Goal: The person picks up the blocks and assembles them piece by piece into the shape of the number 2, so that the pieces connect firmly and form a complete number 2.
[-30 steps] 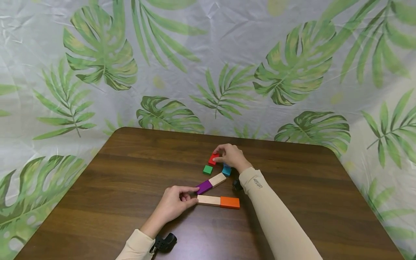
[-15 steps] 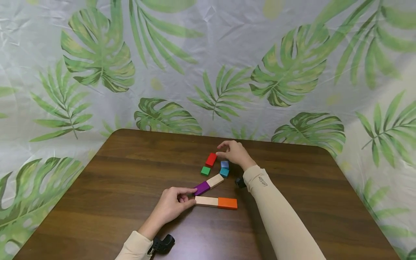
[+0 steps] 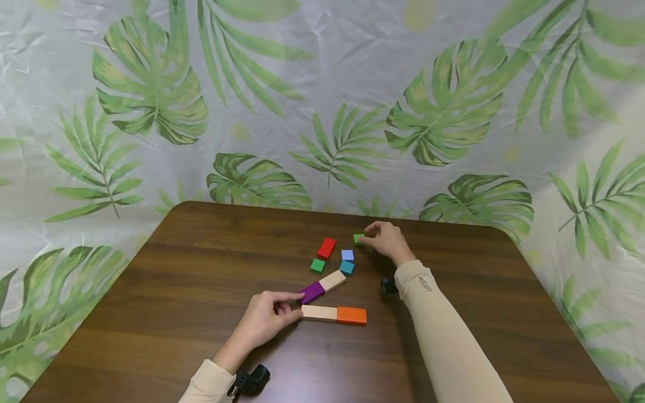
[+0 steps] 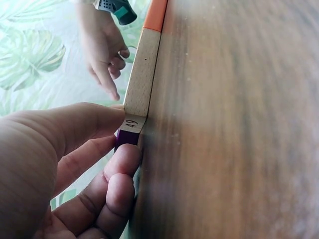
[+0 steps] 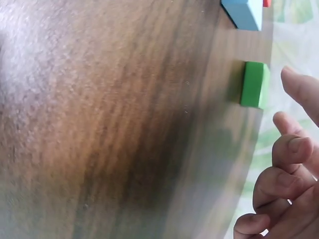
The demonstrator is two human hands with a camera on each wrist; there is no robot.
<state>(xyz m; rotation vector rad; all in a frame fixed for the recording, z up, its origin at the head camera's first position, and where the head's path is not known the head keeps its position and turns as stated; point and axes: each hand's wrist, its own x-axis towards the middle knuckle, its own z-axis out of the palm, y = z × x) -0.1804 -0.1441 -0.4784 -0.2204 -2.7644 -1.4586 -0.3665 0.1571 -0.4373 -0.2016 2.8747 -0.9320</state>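
Note:
My left hand (image 3: 267,316) pinches the meeting ends of a purple block (image 3: 312,292) and a plain wooden block (image 3: 319,313) between index finger and thumb. In the left wrist view, the plain block (image 4: 143,72) shows the number 49 on its end. A second plain block (image 3: 332,281) continues the purple one, and an orange block (image 3: 351,316) continues the lower row. My right hand (image 3: 387,240) is at a small light green block (image 3: 358,239) near the far edge. In the right wrist view, its fingers are spread apart beside the green block (image 5: 255,84).
A red block (image 3: 326,248) and a darker green block (image 3: 317,266) lie left of a light blue block (image 3: 347,256) and a teal block (image 3: 346,268). All rest on a brown wooden table (image 3: 176,268). A leaf-print curtain (image 3: 282,112) hangs behind.
My right hand has left the red block and moved right to the light green block, uncovering the light blue block. The left hand has kept its place at the purple and plain blocks.

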